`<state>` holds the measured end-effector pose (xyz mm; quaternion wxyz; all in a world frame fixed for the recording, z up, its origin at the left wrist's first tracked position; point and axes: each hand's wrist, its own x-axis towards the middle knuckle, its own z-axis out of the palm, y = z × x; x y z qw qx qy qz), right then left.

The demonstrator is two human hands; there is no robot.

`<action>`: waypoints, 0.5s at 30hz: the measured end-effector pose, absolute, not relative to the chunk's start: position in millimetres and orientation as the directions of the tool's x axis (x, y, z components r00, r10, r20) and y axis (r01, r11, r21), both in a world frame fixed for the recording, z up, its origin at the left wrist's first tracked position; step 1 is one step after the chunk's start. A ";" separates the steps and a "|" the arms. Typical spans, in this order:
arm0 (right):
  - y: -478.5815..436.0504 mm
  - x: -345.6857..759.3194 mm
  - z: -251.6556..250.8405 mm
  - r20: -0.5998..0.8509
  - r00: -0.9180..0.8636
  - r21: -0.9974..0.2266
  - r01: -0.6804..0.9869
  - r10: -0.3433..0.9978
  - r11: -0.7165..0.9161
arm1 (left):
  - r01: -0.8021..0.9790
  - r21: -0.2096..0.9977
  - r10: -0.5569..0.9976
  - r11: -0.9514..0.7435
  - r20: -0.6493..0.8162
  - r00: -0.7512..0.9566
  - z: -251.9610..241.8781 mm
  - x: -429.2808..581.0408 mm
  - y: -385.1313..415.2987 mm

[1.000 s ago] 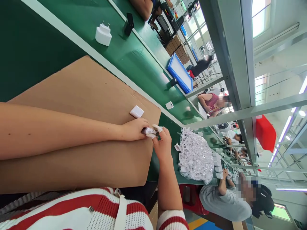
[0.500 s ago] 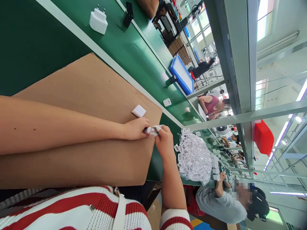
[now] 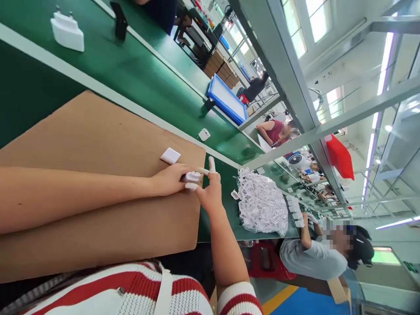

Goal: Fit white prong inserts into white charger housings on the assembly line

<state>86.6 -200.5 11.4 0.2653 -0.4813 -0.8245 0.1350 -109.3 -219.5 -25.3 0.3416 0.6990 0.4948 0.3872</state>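
Note:
My left hand (image 3: pixel 169 179) is closed around a small white charger adapter (image 3: pixel 192 176), whose outer end sticks out past the fingertips. My right hand (image 3: pixel 211 192) has white covers on its fingertips. Its fingers are spread around the adapter's free end, with the thumb beside the adapter and one finger pointing away; whether they touch it I cannot tell. Close to the left hand, a white rectangular adapter piece (image 3: pixel 170 155) lies on the brown cardboard sheet (image 3: pixel 131 223).
Beyond the right hand is a clear plastic bag of white parts (image 3: pixel 262 203). A white plug adapter (image 3: pixel 67 33), a small white block (image 3: pixel 204 134) and a blue-rimmed tray (image 3: pixel 227 99) are on the green bench (image 3: pixel 157 83). A co-worker (image 3: pixel 315 256) sits past the bag.
My right hand's fingers have come off the adapter and spread apart; before, they pinched its end. My left hand keeps its hold. The view has shifted, moving the bench things leftward.

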 end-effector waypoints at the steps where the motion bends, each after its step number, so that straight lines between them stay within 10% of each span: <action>1: -201.1 100.2 9.5 0.347 -0.346 -0.510 0.711 0.872 0.485 | 0.433 0.861 0.959 -0.268 0.196 0.205 -20.7 -110.8 -222.0; 9: -187.8 210.0 -22.9 0.456 0.122 -0.363 0.930 0.882 0.059 | 0.601 0.799 0.969 -0.012 0.158 -0.191 27.7 -179.3 -164.3; 15: -186.4 196.0 -29.9 0.432 0.068 -0.470 0.868 0.899 0.160 | 0.665 0.676 0.895 0.318 0.018 -0.447 19.3 -257.2 -81.4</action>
